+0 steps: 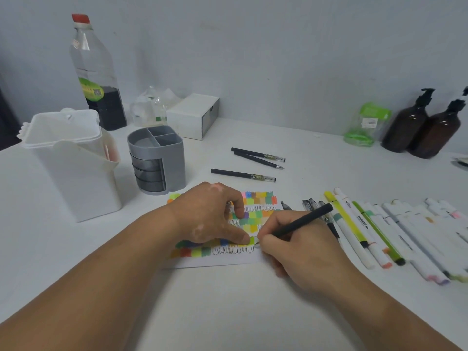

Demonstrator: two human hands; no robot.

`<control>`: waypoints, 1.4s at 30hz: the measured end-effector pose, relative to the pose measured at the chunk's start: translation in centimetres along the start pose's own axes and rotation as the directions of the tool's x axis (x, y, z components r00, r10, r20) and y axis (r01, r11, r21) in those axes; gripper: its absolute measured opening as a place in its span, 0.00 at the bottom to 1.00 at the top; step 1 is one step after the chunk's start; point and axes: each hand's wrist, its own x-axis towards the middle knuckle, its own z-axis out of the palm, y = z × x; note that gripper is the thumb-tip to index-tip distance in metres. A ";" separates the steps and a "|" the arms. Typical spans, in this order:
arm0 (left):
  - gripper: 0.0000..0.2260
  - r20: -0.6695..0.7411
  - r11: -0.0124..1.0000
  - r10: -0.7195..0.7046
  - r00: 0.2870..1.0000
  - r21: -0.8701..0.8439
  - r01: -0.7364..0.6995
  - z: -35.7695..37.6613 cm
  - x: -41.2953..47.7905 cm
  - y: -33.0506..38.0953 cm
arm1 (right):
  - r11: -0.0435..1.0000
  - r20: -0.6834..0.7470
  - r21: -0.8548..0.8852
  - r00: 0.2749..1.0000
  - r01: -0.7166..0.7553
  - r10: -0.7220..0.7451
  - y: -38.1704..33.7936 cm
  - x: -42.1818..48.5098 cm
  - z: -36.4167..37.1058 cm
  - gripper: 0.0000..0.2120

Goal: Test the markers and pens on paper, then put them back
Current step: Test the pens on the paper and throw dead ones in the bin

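White tabletop [228, 312] fills my feed, with a pale wall behind. On it lies the paper [228, 260], covered in coloured swatches and rows of black scribble. From my end I see the left hand [212, 214] on the sheet: its fingers are bent, the fingertips [240, 211] and thumb press down on the swatches, and I can make out nothing gripped in them. The right hand [298, 247] has its fingers curled tight round a black pen [304, 221], pinching it low on the barrel. The pen slants up and away from the knuckles, and its tip touches the paper just beside the left thumb, at the end of the lowest scribble row. Just beyond the right knuckles, a row of markers [367, 224] lies side by side on the table. Past the left fingertips, three capped black pens [243, 174] lie apart from the sheet. Beyond the left wrist stand a grey organiser [157, 158] and a white case [73, 158]
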 end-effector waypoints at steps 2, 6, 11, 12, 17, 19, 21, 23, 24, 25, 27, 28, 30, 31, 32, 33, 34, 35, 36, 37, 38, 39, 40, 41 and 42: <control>0.19 0.001 1.000 0.001 1.000 -0.002 -0.001 0.0 0.0 0.0 | 1.000 0.009 0.002 1.000 -0.008 0.008 0.0 0.0 0.0 0.05; 0.18 -0.001 1.000 0.002 1.000 -0.013 -0.002 0.0 0.0 -0.1 | 1.000 -0.010 -0.015 1.000 -0.008 0.007 0.0 0.0 -0.1 0.05; 0.18 0.001 1.000 -0.001 1.000 -0.009 0.001 0.1 0.1 -0.1 | 1.000 -0.011 -0.012 1.000 -0.018 0.018 0.0 0.1 -0.2 0.05; 0.18 0.000 1.000 -0.001 1.000 -0.011 0.001 0.1 0.1 -0.1 | 1.000 -0.024 -0.019 0.999 -0.021 0.021 -0.1 0.1 -0.3 0.05; 0.20 -0.007 1.000 -0.002 1.000 0.001 0.002 0.2 0.1 -0.3 | 0.999 -0.121 -0.049 0.993 -0.011 0.005 -0.3 0.0 -0.6 0.06; 0.20 -0.049 0.999 -0.016 0.999 -0.032 0.015 0.0 0.0 -0.3 | 0.999 -0.274 0.034 0.962 0.031 -0.020 -0.4 0.3 -1.4 0.07; 0.15 -0.151 0.992 -0.036 0.988 -0.128 0.017 -0.4 0.0 -0.5 | 0.967 -0.360 0.237 0.933 0.091 0.001 -0.5 0.6 -2.5 0.08; 0.06 -0.222 0.967 -0.054 0.973 -0.253 -0.004 -0.7 0.0 -0.6 | 0.903 -0.351 0.407 0.936 0.134 0.019 -0.4 0.7 -3.3 0.09; 0.03 -0.225 0.943 -0.063 0.972 -0.334 -0.016 -0.8 0.0 -0.5 | 0.882 -0.337 0.448 0.941 0.148 0.013 -0.4 0.6 -3.5 0.09; 0.05 -0.222 0.916 -0.061 0.973 -0.400 -0.033 -0.7 -0.1 -0.4 | 0.862 -0.322 0.482 0.947 0.157 0.007 -0.3 0.6 -3.6 0.08; 0.08 -0.217 0.879 -0.048 0.975 -0.474 -0.062 -0.4 -0.3 0.0 | 0.785 -0.289 0.597 0.957 0.165 0.018 -0.1 0.8 -4.0 0.10; 0.08 -0.220 0.868 -0.045 0.975 -0.492 -0.071 -0.2 -0.3 0.2 | 0.725 -0.267 0.669 0.963 0.161 0.032 0.0 0.9 -4.2 0.11; 0.06 -0.242 0.849 -0.036 0.970 -0.520 -0.098 0.1 -0.3 0.4 | 0.632 -0.236 0.759 0.971 0.153 0.048 0.2 1.1 -4.7 0.09; 0.06 -0.257 0.839 -0.029 0.966 -0.532 -0.117 0.2 -0.3 0.6 | 0.617 -0.224 0.772 0.974 0.153 0.038 0.2 1.1 -4.9 0.07; 0.06 -0.267 0.828 -0.029 0.963 -0.547 -0.126 0.1 -0.4 0.7 | 0.621 -0.211 0.768 0.977 0.156 0.016 0.3 1.2 -5.0 0.06; 0.07 -0.265 0.814 -0.038 0.963 -0.568 -0.124 0.1 -0.5 0.9 | 0.640 -0.202 0.751 0.979 0.162 -0.011 0.4 1.1 -5.1 0.05; 0.08 -0.255 0.799 -0.050 0.966 -0.590 -0.114 0.0 -0.6 1.1 | 0.669 -0.199 0.722 0.979 0.173 -0.039 0.4 1.1 -5.1 0.04; 0.10 -0.243 0.788 -0.056 0.968 -0.606 -0.107 -0.1 -0.7 1.2 | 0.699 -0.200 0.691 0.978 0.185 -0.062 0.4 1.1 -5.1 0.03; 0.10 -0.233 0.781 -0.054 0.971 -0.616 -0.105 -0.1 -0.7 1.3 | 0.720 -0.203 0.666 0.976 0.194 -0.076 0.5 1.1 -5.0 0.03; 0.11 -0.227 0.777 -0.047 0.973 -0.620 -0.107 -0.1 -0.8 1.4 | 0.730 -0.205 0.654 0.975 0.199 -0.082 0.5 1.1 -4.9 0.03; 0.11 -0.222 0.777 -0.044 0.974 -0.620 -0.106 -0.1 -0.8 1.4 | 0.732 -0.206 0.651 0.975 0.199 -0.082 0.5 1.2 -4.9 0.02; 0.11 -0.218 0.778 -0.042 0.975 -0.619 -0.105 -0.1 -0.8 1.5 | 0.732 -0.204 0.652 0.976 0.196 -0.080 0.6 1.2 -4.8 0.02; 0.11 -0.215 0.777 -0.041 0.976 -0.621 -0.104 -0.1 -0.9 1.6 | 0.734 -0.200 0.651 0.977 0.193 -0.080 0.6 1.2 -4.7 0.02; 0.11 -0.213 0.775 -0.038 0.976 -0.624 -0.106 -0.1 -0.9 1.6 | 0.736 -0.194 0.649 0.977 0.192 -0.084 0.7 1.3 -4.6 0.02; 0.11 -0.210 0.774 -0.035 0.977 -0.625 -0.107 -0.1 -0.9 1.7 | 0.740 -0.186 0.645 0.978 0.190 -0.090 0.6 1.2 -4.5 0.02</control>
